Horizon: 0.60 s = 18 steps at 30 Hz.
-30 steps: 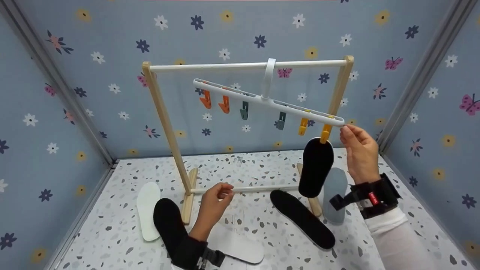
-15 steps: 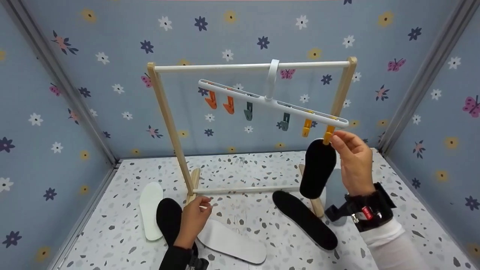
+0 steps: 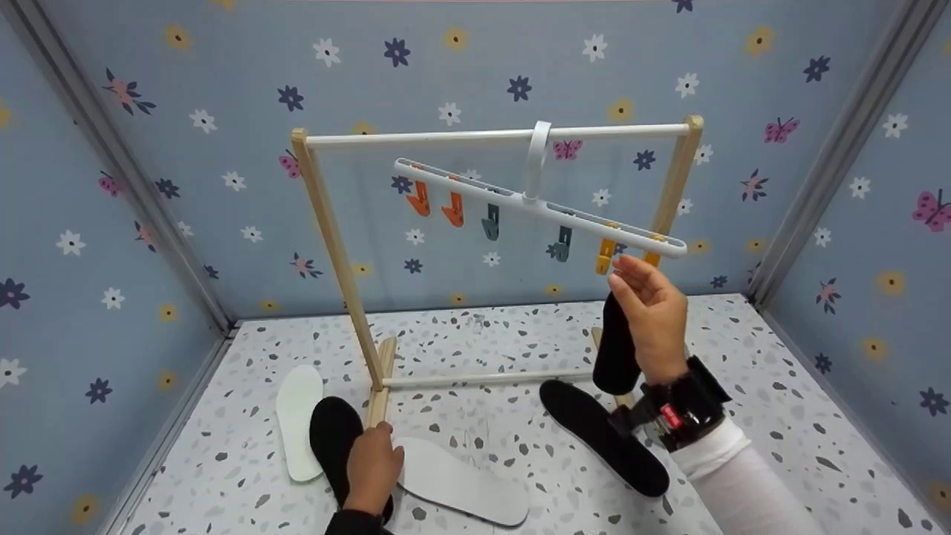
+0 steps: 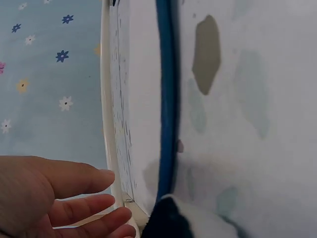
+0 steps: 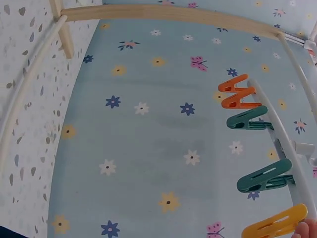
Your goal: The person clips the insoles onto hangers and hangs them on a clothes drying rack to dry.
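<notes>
Head view: six clips (image 3: 490, 221), five insoles, right hand (image 3: 651, 316) pinching one yellow clip (image 3: 651, 258), left hand (image 3: 373, 468) loosely flat on black insole (image 3: 332, 440)

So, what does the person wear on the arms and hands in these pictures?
Both hands are bare, with no gloves or rings visible. The right hand has a black wrist strap carrying a small black camera mount with a red label; above it comes a white long sleeve. The left hand meets something black at the wrist, mostly cut off by the frame edge.
</notes>
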Each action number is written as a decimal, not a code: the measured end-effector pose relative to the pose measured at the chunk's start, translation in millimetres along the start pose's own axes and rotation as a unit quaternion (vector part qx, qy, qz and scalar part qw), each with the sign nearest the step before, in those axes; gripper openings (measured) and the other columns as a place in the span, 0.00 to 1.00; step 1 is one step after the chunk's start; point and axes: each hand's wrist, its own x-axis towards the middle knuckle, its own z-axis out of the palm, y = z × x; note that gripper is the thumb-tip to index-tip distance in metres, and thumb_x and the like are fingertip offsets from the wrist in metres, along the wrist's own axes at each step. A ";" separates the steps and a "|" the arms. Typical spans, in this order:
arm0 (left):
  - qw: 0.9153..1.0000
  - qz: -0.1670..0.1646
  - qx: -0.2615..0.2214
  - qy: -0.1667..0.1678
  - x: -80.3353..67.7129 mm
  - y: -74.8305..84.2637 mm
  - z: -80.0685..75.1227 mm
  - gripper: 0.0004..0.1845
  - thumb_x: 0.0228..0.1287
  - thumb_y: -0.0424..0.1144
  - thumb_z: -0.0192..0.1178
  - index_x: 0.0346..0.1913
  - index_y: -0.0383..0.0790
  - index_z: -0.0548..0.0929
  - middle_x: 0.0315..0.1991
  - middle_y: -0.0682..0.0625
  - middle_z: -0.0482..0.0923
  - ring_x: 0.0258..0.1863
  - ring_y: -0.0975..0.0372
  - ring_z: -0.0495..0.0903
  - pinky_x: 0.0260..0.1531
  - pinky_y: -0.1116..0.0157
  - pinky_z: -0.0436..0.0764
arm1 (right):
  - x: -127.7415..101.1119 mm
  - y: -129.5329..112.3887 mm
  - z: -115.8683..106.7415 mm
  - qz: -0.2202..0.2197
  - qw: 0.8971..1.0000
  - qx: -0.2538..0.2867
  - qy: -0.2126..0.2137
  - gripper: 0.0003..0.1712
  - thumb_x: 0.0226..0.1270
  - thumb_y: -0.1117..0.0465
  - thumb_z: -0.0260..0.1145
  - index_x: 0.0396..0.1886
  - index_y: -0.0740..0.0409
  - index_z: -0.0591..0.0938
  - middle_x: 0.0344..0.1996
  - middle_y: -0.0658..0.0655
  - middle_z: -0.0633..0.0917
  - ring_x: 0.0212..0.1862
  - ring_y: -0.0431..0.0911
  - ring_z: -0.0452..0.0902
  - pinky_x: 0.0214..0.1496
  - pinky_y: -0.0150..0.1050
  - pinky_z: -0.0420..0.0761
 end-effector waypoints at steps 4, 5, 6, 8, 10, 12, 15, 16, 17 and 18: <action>0.999 -0.015 0.025 -0.016 -3.9 -0.5 3.4 0.11 0.47 0.27 0.68 0.34 0.27 0.78 0.26 0.38 0.75 0.27 0.45 0.78 0.28 0.51 0.77 | 1.0 4.0 4.9 0.010 0.999 -0.032 -0.014 0.26 0.62 0.69 0.64 0.61 0.69 0.72 0.58 0.63 0.76 0.59 0.49 0.72 0.61 0.35 0.70; 0.999 -0.015 0.027 -0.017 -4.6 -0.5 4.3 0.11 0.47 0.27 0.69 0.33 0.27 0.78 0.25 0.39 0.74 0.27 0.45 0.77 0.27 0.51 0.76 | 0.9 4.4 5.6 0.013 0.999 -0.040 -0.018 0.28 0.63 0.68 0.64 0.62 0.68 0.70 0.60 0.63 0.75 0.61 0.48 0.70 0.63 0.36 0.68; 0.999 -0.015 0.029 -0.019 -5.3 -0.5 5.3 0.11 0.47 0.27 0.69 0.32 0.28 0.78 0.25 0.39 0.74 0.27 0.45 0.77 0.26 0.52 0.76 | 0.9 4.6 6.4 0.015 0.999 -0.043 -0.020 0.29 0.63 0.68 0.63 0.64 0.68 0.69 0.62 0.63 0.73 0.63 0.48 0.68 0.65 0.37 0.66; 0.999 -0.013 0.033 -0.020 -6.5 -0.2 6.7 0.11 0.46 0.28 0.69 0.33 0.28 0.78 0.26 0.39 0.74 0.27 0.46 0.77 0.26 0.52 0.76 | 1.4 4.8 7.9 0.021 0.998 -0.049 -0.023 0.31 0.64 0.67 0.62 0.66 0.67 0.66 0.65 0.63 0.70 0.67 0.48 0.64 0.67 0.38 0.63; 0.999 -0.011 0.034 -0.020 -7.3 0.0 7.7 0.11 0.46 0.28 0.69 0.33 0.28 0.78 0.26 0.40 0.74 0.27 0.46 0.77 0.25 0.52 0.76 | 3.2 5.4 9.1 0.027 0.998 -0.053 -0.028 0.32 0.66 0.66 0.61 0.68 0.67 0.63 0.67 0.63 0.67 0.68 0.48 0.61 0.68 0.38 0.61; 0.999 -0.011 0.039 -0.021 -7.8 -0.1 8.6 0.12 0.46 0.28 0.69 0.33 0.28 0.78 0.26 0.40 0.74 0.27 0.47 0.77 0.26 0.52 0.76 | 5.7 6.0 10.5 0.036 0.997 -0.053 -0.036 0.31 0.68 0.67 0.58 0.69 0.68 0.61 0.68 0.64 0.64 0.70 0.49 0.58 0.69 0.39 0.60; 0.999 -0.008 0.049 -0.020 -8.0 0.0 9.0 0.12 0.46 0.28 0.69 0.32 0.29 0.78 0.25 0.40 0.74 0.26 0.47 0.77 0.24 0.52 0.76 | 10.2 6.4 12.2 0.052 0.995 -0.063 -0.054 0.31 0.71 0.66 0.54 0.70 0.68 0.58 0.70 0.64 0.61 0.71 0.48 0.55 0.70 0.37 0.58; 0.998 -0.006 0.052 -0.019 -8.0 0.1 9.3 0.11 0.46 0.29 0.69 0.31 0.29 0.78 0.25 0.40 0.74 0.26 0.47 0.77 0.24 0.52 0.76 | 11.9 6.3 12.7 0.059 0.994 -0.066 -0.057 0.31 0.71 0.66 0.53 0.70 0.67 0.57 0.70 0.63 0.60 0.71 0.47 0.54 0.70 0.37 0.57; 0.998 -0.003 0.054 -0.016 -7.8 0.2 9.5 0.11 0.46 0.29 0.70 0.31 0.29 0.77 0.24 0.41 0.74 0.26 0.47 0.77 0.23 0.53 0.76 | 13.9 6.4 13.0 0.066 0.994 -0.068 -0.058 0.30 0.72 0.65 0.51 0.71 0.66 0.57 0.70 0.63 0.60 0.71 0.47 0.54 0.70 0.37 0.57; 0.998 -0.001 0.055 -0.015 -7.5 0.4 9.8 0.11 0.46 0.29 0.70 0.30 0.30 0.77 0.24 0.41 0.74 0.25 0.47 0.77 0.22 0.53 0.76 | 16.1 6.3 13.2 0.072 0.993 -0.073 -0.059 0.30 0.72 0.65 0.51 0.71 0.66 0.56 0.71 0.62 0.60 0.71 0.47 0.54 0.70 0.36 0.57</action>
